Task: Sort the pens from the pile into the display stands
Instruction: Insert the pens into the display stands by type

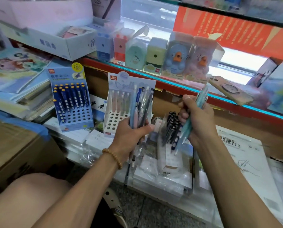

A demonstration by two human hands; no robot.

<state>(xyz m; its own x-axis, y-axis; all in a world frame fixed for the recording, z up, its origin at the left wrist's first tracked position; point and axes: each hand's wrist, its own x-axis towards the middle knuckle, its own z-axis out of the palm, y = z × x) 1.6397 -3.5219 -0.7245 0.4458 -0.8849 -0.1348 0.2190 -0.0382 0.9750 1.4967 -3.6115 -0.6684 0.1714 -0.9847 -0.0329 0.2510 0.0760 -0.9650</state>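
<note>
The left hand (131,130) grips a bundle of mixed pens (141,106) upright, just in front of the white display stand (116,116). Right of that stand, the right hand (196,119) holds a teal pen (189,127) tilted above a pack of dark pens (171,127); the blue display stand (71,102) sits to the white stand's left.

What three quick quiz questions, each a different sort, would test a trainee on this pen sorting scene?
1. True or false: the left hand holds one pen only.
2. Which stand holds dark blue pens with yellow caps: A) blue stand B) white stand?
3. What does the right hand grip?

Key: 1 false, it grips a bunch of pens. 2 A. 3 a light teal pen.
</note>
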